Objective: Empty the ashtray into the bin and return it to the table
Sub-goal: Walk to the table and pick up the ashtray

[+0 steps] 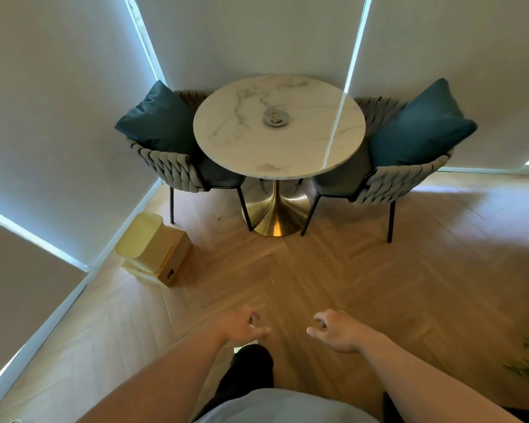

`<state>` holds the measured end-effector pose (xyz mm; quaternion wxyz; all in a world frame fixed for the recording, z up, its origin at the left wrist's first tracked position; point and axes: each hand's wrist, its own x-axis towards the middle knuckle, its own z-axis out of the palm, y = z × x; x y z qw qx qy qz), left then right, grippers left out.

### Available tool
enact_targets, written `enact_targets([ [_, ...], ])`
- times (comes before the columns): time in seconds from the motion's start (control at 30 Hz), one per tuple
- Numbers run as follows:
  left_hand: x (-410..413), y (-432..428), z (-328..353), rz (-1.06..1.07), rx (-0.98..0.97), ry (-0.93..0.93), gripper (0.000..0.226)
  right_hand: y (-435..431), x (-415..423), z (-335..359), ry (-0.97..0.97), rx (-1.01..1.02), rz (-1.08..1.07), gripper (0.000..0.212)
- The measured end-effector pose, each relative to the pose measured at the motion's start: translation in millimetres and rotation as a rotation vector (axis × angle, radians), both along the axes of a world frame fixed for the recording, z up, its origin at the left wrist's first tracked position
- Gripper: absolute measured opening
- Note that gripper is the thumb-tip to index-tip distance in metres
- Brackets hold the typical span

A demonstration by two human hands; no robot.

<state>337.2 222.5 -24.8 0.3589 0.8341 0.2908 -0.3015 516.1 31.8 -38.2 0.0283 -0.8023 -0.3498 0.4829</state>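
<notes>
Metal ashtray sits at the far centre of the round marble worktop; yellow bin stands on the floor, near left. Left hand and right hand hang empty, fingers loosely curled. Recommended: approach, grip rim firmly, carry level.

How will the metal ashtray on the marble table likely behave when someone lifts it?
The ashtray looks like shiny metal, so it is probably rigid and may feel slippery. It is low and wide, so tipping seems unlikely. Something lies inside it, so tilting could spill that onto the table.
</notes>
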Motion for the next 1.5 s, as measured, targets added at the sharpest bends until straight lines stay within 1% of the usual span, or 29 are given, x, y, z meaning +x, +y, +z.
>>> enact_targets([
  [0.13, 31.9, 34.4, -4.9, -0.033, -0.012, -0.007, 0.068, 25.3, 27.3, -1.2, -0.021, 0.013, -0.017, 0.072],
  [0.27, 58.7, 73.0, -9.6, -0.08, -0.013, -0.014, 0.065, 54.5, 49.7, -3.0, -0.059, 0.001, -0.062, 0.071],
  [0.43, 97.0, 147.1, -8.8, -0.113, -0.01, -0.018, 0.067, 122.4, 85.7, -2.8, -0.052, 0.009, -0.128, 0.07],
  [0.57, 129.5, 206.0, 4.4, -0.147, 0.055, -0.076, 0.067, 175.8, 109.0, 5.3, -0.064, 0.059, -0.177, 0.069],
  [0.7, 163.1, 248.1, 17.9, -0.166, 0.103, -0.12, 0.064, 214.4, 139.6, 18.6, -0.101, 0.089, -0.176, 0.071],
  [0.87, 211.4, 293.2, 29.2, -0.154, 0.152, -0.156, 0.065, 258.9, 192.5, 38.3, -0.14, 0.128, -0.225, 0.072],
  [1.03, 260.6, 325.0, 40.9, -0.141, 0.184, -0.18, 0.065, 300.8, 244.8, 48.6, -0.174, 0.165, -0.181, 0.067],
  [1.1, 285.8, 340.9, 47.4, -0.137, 0.205, -0.174, 0.062, 318.9, 271.7, 52.7, -0.177, 0.182, -0.154, 0.066],
  [1.27, 355.5, 379.4, 75.5, -0.109, 0.24, -0.158, 0.066, 362.7, 345.5, 74.4, -0.224, 0.214, -0.091, 0.07],
  [1.5, 436.9, 416.3, 118.1, -0.062, 0.293, -0.219, 0.068, 407.7, 434.0, 115.6, -0.309, 0.267, -0.036, 0.071],
])
